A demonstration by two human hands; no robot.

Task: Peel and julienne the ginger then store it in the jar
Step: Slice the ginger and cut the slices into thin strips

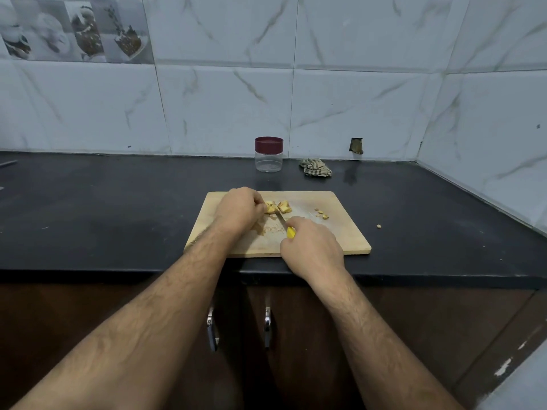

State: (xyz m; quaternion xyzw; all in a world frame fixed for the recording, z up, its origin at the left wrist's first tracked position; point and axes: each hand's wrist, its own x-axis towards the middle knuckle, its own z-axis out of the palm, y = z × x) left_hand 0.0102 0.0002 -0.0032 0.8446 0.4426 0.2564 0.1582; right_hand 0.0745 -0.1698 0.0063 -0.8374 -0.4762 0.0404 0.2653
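Marble-patterned tiles back a black counter (118,217) carrying a wooden cutting board (340,235). On the board's far half the left hand (239,210) pinches the ginger (278,207), whose long axis runs 9 to 3 o'clock. Curled around a yellow-handled knife (290,232), the right hand (310,250) aims the blade toward 11 o'clock at the ginger. At 12 o'clock stands the lidded jar (268,155), upright.

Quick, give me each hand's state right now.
Left hand: pinches the ginger on the board.
Right hand: grips the knife.
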